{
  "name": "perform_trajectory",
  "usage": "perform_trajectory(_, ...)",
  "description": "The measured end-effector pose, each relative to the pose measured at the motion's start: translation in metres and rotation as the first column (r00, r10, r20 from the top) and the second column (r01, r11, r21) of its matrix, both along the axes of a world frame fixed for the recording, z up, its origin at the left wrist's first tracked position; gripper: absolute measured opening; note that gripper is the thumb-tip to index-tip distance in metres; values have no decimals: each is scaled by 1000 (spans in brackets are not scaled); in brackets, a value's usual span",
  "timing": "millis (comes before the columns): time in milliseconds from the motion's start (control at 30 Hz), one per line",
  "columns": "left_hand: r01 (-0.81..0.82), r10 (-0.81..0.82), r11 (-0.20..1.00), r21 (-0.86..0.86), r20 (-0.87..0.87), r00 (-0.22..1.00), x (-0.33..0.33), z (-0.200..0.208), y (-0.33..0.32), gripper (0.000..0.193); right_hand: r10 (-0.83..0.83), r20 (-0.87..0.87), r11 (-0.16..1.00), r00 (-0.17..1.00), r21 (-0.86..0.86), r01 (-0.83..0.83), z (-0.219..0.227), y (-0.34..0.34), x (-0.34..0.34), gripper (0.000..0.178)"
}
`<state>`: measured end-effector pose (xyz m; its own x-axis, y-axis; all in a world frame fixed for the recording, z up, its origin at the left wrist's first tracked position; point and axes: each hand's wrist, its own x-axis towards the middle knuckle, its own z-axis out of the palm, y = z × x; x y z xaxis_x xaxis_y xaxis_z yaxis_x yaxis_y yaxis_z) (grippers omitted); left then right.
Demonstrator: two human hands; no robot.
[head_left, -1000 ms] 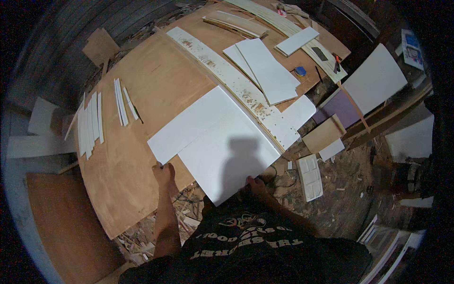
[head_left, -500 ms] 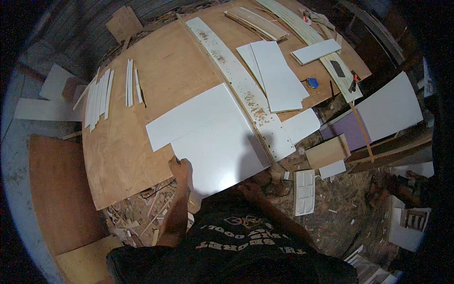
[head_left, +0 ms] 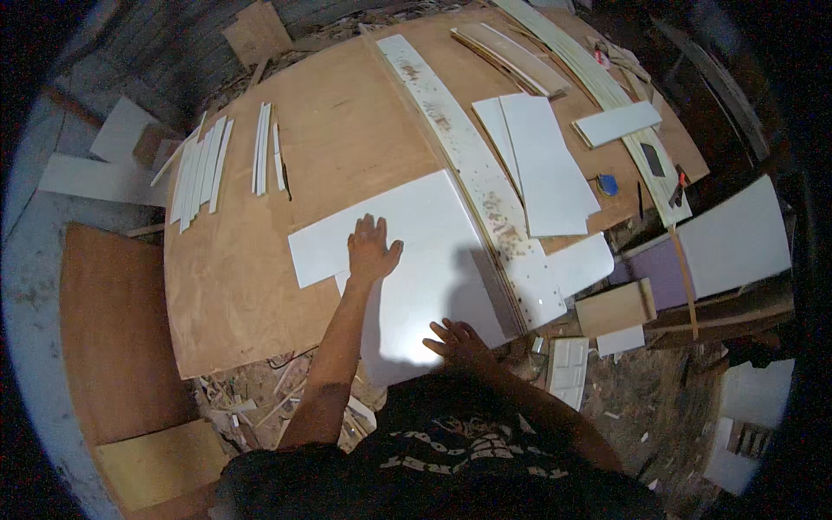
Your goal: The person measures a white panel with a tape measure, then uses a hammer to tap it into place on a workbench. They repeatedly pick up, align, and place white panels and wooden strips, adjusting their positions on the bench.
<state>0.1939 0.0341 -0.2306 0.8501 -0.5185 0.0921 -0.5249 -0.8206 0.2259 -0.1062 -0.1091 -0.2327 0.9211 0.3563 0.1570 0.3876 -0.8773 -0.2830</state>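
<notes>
A glossy white panel (head_left: 425, 221), with a step in its outline on the left, lies at the near side of a large brown board (head_left: 329, 130). Its right side runs along a long white strip with brown stains (head_left: 481, 186). My left hand (head_left: 371, 250) rests palm down on the panel's left part, fingers apart and holding nothing. Over the panel's near edge is my right hand (head_left: 459, 342), fingers spread and empty; whether it touches the surface I cannot tell. Shadow darkens the panel between the hands and the strip.
Several narrow white strips (head_left: 199, 173) lie at the left of the board. Further right are stacked white panels (head_left: 546, 165), a blue tape measure (head_left: 607, 185) and red-handled pliers (head_left: 679, 186). Wood scraps (head_left: 251, 403) litter the floor. A brown sheet (head_left: 117, 347) leans at the left.
My left hand has let go of the panel's left edge and moved forward to lie flat on top. My right hand has come up from the near edge, its fingers now spread.
</notes>
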Motion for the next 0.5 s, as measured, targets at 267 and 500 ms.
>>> perform_trajectory(267, 2, 4, 996, 85, -75, 997, 41, -38, -34, 84, 27, -122, 976, 992, -212, -53, -4, -2, -1, 61)
perform_trajectory(500, -18, 23, 994, 106, -46, 999, 100, -37, -52, 82, -57, -148, 997, 987, -54, 50, -5, -9, 48, 62)
